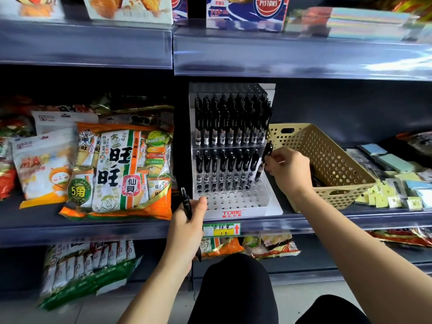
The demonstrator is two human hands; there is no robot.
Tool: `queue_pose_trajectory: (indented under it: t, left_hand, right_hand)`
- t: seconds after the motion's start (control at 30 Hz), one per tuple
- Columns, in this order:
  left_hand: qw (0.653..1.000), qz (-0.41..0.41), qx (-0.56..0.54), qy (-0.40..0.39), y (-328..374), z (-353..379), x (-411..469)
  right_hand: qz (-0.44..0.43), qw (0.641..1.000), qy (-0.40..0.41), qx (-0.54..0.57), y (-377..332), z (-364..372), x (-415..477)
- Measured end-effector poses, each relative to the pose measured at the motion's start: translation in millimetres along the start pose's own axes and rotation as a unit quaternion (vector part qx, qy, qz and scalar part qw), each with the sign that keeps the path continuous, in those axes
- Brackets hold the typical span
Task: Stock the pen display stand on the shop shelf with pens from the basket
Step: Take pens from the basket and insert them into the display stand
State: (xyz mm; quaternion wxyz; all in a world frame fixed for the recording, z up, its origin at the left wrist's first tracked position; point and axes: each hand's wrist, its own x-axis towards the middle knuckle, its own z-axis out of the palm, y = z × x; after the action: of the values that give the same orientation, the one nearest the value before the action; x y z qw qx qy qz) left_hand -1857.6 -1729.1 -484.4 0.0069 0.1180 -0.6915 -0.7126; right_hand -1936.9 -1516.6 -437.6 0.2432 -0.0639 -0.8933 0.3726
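A white tiered pen display stand point(233, 211) sits on the middle shelf. Its upper tiers are full of black pens point(230, 122); the front rows of holes are bare. My right hand point(286, 169) grips a black pen point(263, 160) at the stand's right edge, tip down by the lower tier. My left hand point(187, 225) holds another black pen point(186, 202) upright in front of the stand's lower left corner. The tan perforated basket point(332, 160) stands right of the stand, with dark pens barely visible inside.
Large snack bags point(121, 169) fill the shelf left of the stand. Sticky notes and small stationery point(395, 183) lie right of the basket. A green and yellow price tag point(222, 229) hangs on the shelf edge. My dark-clothed knees point(236, 291) are below.
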Motion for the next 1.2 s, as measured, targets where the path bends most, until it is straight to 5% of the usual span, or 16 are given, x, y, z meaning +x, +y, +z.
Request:
queue_pose_trajectory:
  t: [0.43, 0.6, 0.8, 0.93, 1.1, 1.2]
  left_hand:
    - [0.999, -0.02, -0.032, -0.033, 4, 2, -1]
    - [0.999, -0.02, -0.008, -0.045, 2, 1, -2]
    - [0.998, -0.005, 0.033, -0.057, 2, 8, -7]
    - [0.992, 0.038, 0.05, -0.111, 2, 10, -13]
    - [0.982, 0.06, 0.088, -0.156, 3, 3, -19]
    - [0.98, 0.053, 0.113, -0.152, 2, -1, -19]
  right_hand:
    - [0.034, 0.994, -0.064, -0.076, 2, 10, -5]
    - [-0.014, 0.994, 0.02, -0.108, -8, 6, -25]
    - [-0.172, 0.956, -0.235, 0.04, -55, 4, -57]
    - [-0.131, 0.9, -0.391, 0.137, -66, 13, -74]
    - [-0.032, 0.873, -0.427, 0.232, -57, 18, -83]
    - [0.022, 0.887, -0.368, 0.277, -55, 18, -81]
